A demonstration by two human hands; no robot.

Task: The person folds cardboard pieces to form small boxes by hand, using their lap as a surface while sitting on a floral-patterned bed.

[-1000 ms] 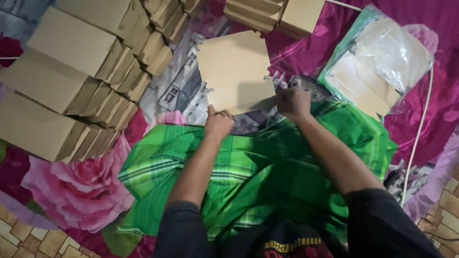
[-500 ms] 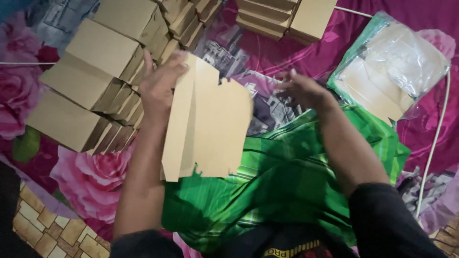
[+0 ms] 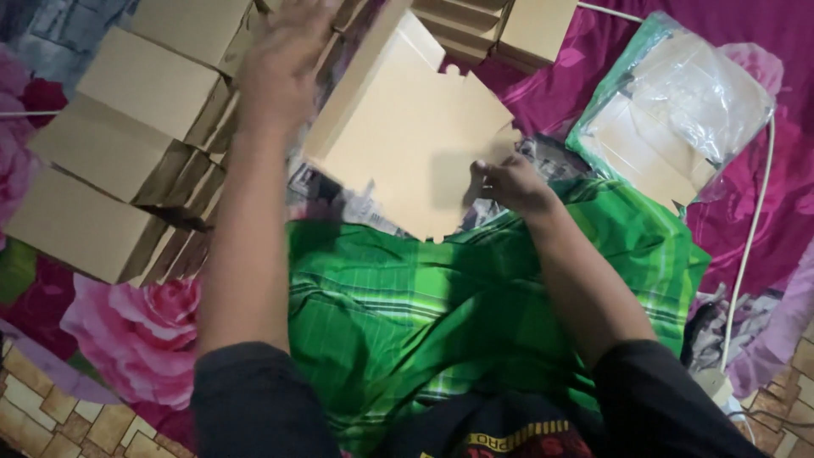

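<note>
Compared with half a second ago, the flat cardboard box blank (image 3: 407,144) is no longer standing upright in the left hand; it is now lying tilted over the middle of the scene, and the left hand (image 3: 284,72) is lifting away above the stacked folded boxes (image 3: 127,153) on the left, fingers spread and blurred, holding nothing. The right hand (image 3: 509,182) is pinching the blank's near right edge between thumb and fingers, so the sheet has passed from one hand to the other and is being carried by the right alone. The blank's long axis is running from far left to near right, its notched near edge pointing toward the person and its far folded flap toward the boxes at the far side. Under it, a green striped cloth (image 3: 441,314) is covering the lap. A plastic bag of more blanks (image 3: 670,119) is lying at far right on the magenta floral sheet (image 3: 127,339).
</note>
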